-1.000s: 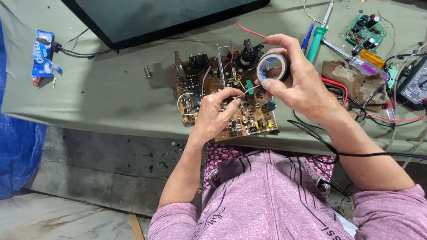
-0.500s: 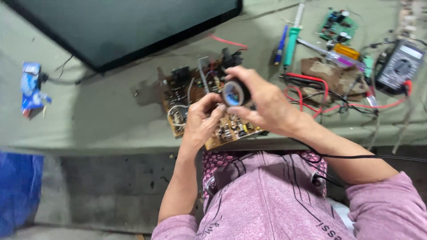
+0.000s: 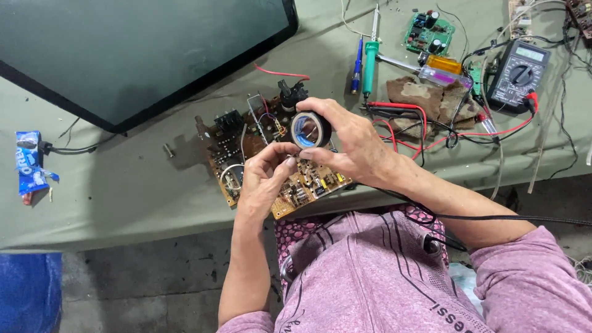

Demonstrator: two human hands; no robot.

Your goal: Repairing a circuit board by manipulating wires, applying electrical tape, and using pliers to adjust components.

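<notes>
While the right hand (image 3: 354, 148) grips a roll of black tape (image 3: 310, 130) with its fingers curled round the rim, the left hand (image 3: 264, 179) pinches thumb and fingers together at the roll's lower edge, just beside the right thumb. Both hover over a brown circuit board (image 3: 308, 185) whose near corner overhangs the edge of the green surface (image 3: 111, 191). Left of the fingers the cloth lies open as far as a blue wrapper (image 3: 28, 163); right of them, red and black leads (image 3: 407, 123), a green-handled soldering iron (image 3: 370, 58) and a multimeter (image 3: 518, 74) crowd close. Beyond the fingers lies a dark screen (image 3: 135, 49).

Black tape roll (image 3: 310, 129), brown-yellow circuit board (image 3: 271, 161) (perhaps scorched), green soldering iron (image 3: 370, 61), pink striped shirt (image 3: 382, 271)
</notes>
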